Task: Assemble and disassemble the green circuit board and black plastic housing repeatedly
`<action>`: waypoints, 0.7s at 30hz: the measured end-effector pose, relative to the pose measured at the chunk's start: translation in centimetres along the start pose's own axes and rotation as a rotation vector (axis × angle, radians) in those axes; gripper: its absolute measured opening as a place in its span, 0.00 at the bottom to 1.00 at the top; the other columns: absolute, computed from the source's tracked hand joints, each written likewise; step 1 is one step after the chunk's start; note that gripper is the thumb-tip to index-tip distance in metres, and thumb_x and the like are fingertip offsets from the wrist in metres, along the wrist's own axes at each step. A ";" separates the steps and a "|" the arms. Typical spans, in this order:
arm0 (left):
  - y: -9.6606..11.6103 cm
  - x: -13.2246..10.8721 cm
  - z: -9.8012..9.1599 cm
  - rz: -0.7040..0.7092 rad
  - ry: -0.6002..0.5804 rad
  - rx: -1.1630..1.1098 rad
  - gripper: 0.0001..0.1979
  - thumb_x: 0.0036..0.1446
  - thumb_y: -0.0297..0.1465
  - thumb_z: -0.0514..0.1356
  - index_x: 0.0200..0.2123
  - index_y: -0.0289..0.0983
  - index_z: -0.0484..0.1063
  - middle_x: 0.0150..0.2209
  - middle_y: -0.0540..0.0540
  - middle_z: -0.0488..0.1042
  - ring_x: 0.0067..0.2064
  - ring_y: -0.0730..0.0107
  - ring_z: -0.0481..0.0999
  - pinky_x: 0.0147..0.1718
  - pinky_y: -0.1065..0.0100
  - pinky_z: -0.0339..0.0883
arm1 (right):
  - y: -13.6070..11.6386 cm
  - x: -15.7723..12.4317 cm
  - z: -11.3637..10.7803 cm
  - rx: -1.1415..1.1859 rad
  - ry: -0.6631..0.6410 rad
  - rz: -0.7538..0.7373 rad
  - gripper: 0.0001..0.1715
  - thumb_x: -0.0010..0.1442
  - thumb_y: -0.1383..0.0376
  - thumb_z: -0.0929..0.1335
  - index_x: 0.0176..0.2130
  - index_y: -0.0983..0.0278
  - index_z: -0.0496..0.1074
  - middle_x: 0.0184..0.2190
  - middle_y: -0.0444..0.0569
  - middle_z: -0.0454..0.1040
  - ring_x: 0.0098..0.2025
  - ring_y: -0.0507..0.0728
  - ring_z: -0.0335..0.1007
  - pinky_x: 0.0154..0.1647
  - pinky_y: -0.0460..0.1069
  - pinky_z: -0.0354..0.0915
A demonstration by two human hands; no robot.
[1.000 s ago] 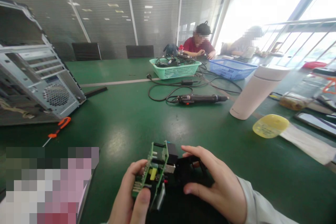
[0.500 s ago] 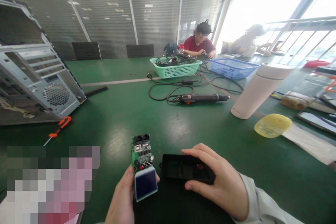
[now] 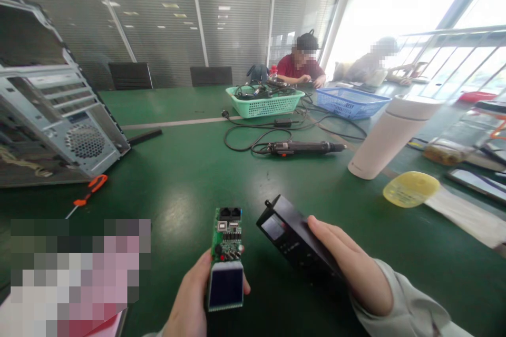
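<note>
Lower centre of frame: left hand (image 3: 193, 300) grips green circuit board (image 3: 226, 258) upright, screen facing up. Just right, right hand (image 3: 351, 268) clasps tilted black casing (image 3: 290, 234); the two parts apart.

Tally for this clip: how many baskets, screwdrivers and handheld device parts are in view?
Plastic mesh baskets: 2 (mint-green basket, blue basket)
Screwdrivers: 2 (black electric screwdriver, orange-handled screwdriver)
Held device parts: 2 (green circuit board with blue screen, left hand; black plastic casing, right hand)
Total: 6

We see a green table (image 3: 190, 179) bearing a computer case (image 3: 59, 116), an electric screwdriver (image 3: 304, 147), a mint basket (image 3: 264, 103), a blue basket (image 3: 350, 102) and a white tumbler (image 3: 389, 137).
</note>
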State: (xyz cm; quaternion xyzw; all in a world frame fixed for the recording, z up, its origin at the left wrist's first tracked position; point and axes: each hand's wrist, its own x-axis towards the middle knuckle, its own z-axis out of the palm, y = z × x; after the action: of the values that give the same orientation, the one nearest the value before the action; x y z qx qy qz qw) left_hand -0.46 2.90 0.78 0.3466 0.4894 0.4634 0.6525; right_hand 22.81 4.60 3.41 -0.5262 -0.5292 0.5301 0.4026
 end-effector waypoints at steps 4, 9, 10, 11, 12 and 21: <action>-0.1 -0.7 0.3 -0.024 0.046 0.089 0.24 0.51 0.51 0.59 0.32 0.35 0.79 0.18 0.46 0.81 0.24 0.57 0.80 0.27 0.62 0.71 | -0.5 0.0 -0.1 0.525 -0.441 0.373 0.33 0.55 0.40 0.66 0.40 0.65 0.78 0.24 0.47 0.75 0.23 0.48 0.69 0.23 0.42 0.62; 0.4 -1.2 0.9 -0.033 0.065 0.107 0.22 0.53 0.49 0.59 0.34 0.35 0.79 0.18 0.48 0.81 0.24 0.59 0.79 0.25 0.65 0.69 | -0.5 -0.1 0.3 0.778 -0.565 0.426 0.22 0.56 0.52 0.70 0.45 0.63 0.77 0.28 0.45 0.76 0.26 0.47 0.72 0.25 0.39 0.64; 0.5 -1.3 1.0 -0.028 0.065 0.104 0.22 0.53 0.49 0.59 0.33 0.36 0.79 0.18 0.48 0.81 0.24 0.59 0.79 0.25 0.65 0.69 | -0.5 -0.2 0.4 0.768 -0.565 0.417 0.23 0.57 0.50 0.69 0.45 0.62 0.77 0.29 0.45 0.76 0.27 0.47 0.73 0.25 0.40 0.65; 0.5 -1.3 1.0 -0.022 0.063 0.096 0.21 0.52 0.49 0.59 0.33 0.36 0.79 0.19 0.48 0.81 0.24 0.59 0.79 0.25 0.65 0.70 | -0.5 -0.4 0.4 0.731 -0.545 0.393 0.24 0.58 0.48 0.68 0.45 0.62 0.76 0.30 0.46 0.76 0.29 0.48 0.74 0.27 0.40 0.66; 0.5 -1.3 1.0 -0.016 0.061 0.084 0.22 0.52 0.49 0.59 0.32 0.36 0.79 0.19 0.47 0.81 0.24 0.59 0.79 0.25 0.65 0.70 | -0.5 -0.5 0.4 0.663 -0.507 0.344 0.27 0.58 0.45 0.67 0.45 0.61 0.76 0.32 0.47 0.77 0.31 0.49 0.74 0.30 0.42 0.68; -0.6 -0.3 -0.5 -0.066 -0.021 0.057 0.26 0.51 0.53 0.60 0.35 0.34 0.80 0.21 0.45 0.82 0.28 0.54 0.82 0.29 0.61 0.73 | 2.9 -1.4 -8.3 -0.793 0.459 -0.461 0.27 0.56 0.45 0.68 0.48 0.57 0.71 0.46 0.51 0.75 0.48 0.63 0.72 0.48 0.58 0.69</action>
State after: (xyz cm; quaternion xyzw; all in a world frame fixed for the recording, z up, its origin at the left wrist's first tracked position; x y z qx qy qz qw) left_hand -0.86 2.44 0.22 0.3536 0.5066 0.4236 0.6624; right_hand 31.50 4.00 1.69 -0.6109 -0.6898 0.0569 0.3844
